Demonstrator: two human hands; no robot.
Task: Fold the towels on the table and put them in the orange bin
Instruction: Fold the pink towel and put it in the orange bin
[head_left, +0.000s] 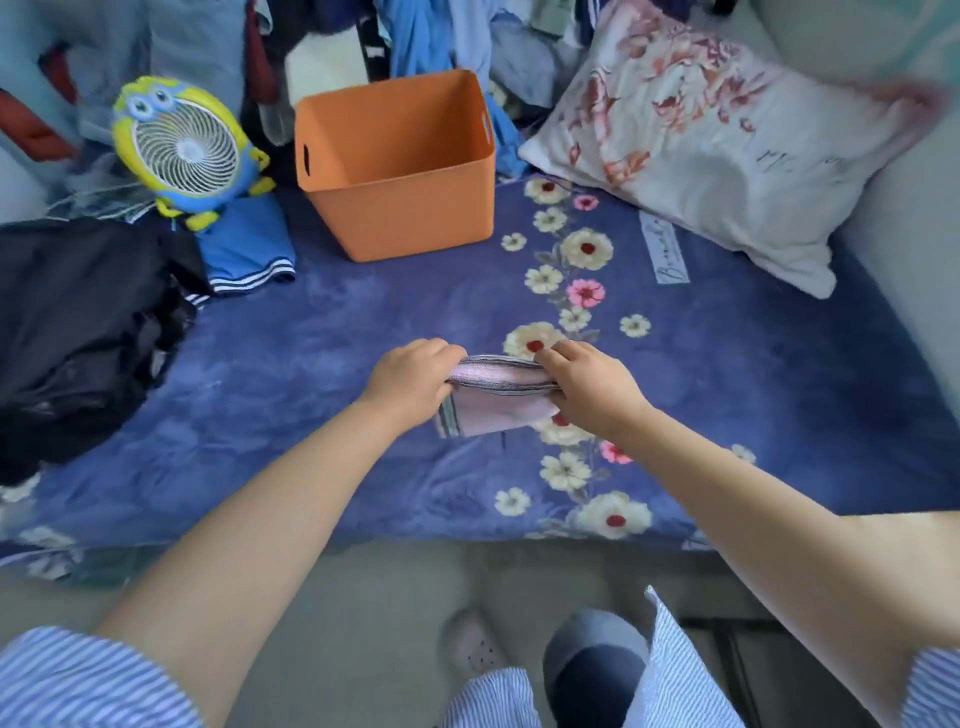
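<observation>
Both hands, the left hand (415, 376) and the right hand (589, 384), are pinching a folded pink towel (493, 402) closed-fingered just above the bed (311, 374) near its front edge, and should be keeping edges aligned before carrying it to the empty-looking orange bin (400, 208).

Two hands, the left hand (415, 376) and the right hand (592, 387), share one small pink towel (493, 410) over one bed (311, 415) with a blue flowered cover. On the bed stand one orange bin (400, 208) and one yellow cartoon fan (184, 150). One floral pillow (727, 156) and one heap of dark clothes (78, 332) lie there too.
</observation>
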